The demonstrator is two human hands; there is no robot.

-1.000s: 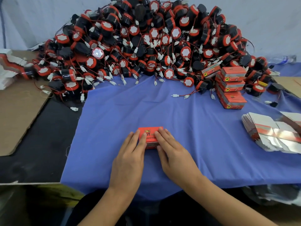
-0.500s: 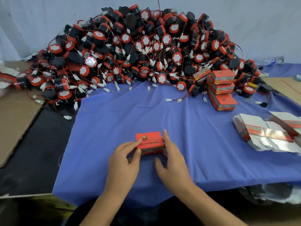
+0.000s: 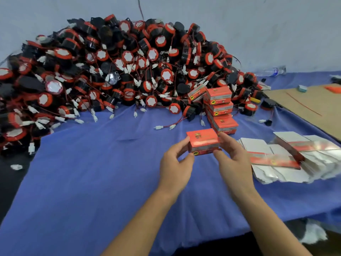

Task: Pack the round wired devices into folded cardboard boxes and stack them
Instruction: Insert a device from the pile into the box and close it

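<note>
Gripping from 9 o'clock, left hand pinches small red folded cardboard box, held over blue cloth; right hand clamps 3 o'clock end. Box likely light, thin-walled, crushable: hold ends, squeeze gently; red box stack at 1 o'clock.

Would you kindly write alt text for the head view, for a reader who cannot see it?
The left hand and right hand grip a closed red box by its ends over a blue cloth. Behind lies a large heap of round wired devices, with a stack of boxes at its right edge and flat boxes to the right.
</note>
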